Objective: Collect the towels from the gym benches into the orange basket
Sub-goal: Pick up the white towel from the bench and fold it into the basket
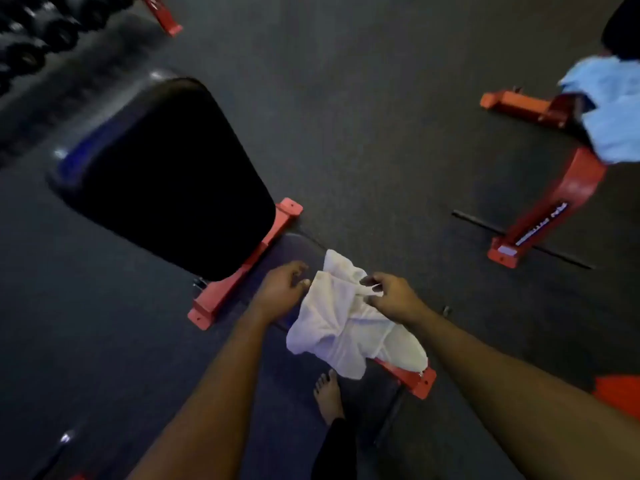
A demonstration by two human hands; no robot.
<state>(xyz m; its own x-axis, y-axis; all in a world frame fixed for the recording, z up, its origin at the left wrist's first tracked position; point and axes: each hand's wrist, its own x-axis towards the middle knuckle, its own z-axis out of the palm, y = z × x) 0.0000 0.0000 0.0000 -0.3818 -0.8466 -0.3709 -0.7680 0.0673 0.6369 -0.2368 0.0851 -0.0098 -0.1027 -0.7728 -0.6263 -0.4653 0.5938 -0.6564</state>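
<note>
A crumpled white towel (pixel 346 327) hangs in front of me, low in the middle of the view. My right hand (pixel 391 294) pinches its upper edge. My left hand (pixel 280 289) touches the towel's left edge with curled fingers; whether it grips is unclear. A light blue towel (pixel 609 109) lies draped over a red-framed bench (pixel 561 199) at the right. An orange shape (pixel 620 393) at the right edge may be the basket; only a corner shows.
A black padded bench (pixel 162 174) on a red frame (pixel 242 268) stands at the left. Dumbbells (pixel 31 36) line the top left. My bare foot (pixel 327 396) stands on the dark rubber floor beside a red bench foot (pixel 412 377).
</note>
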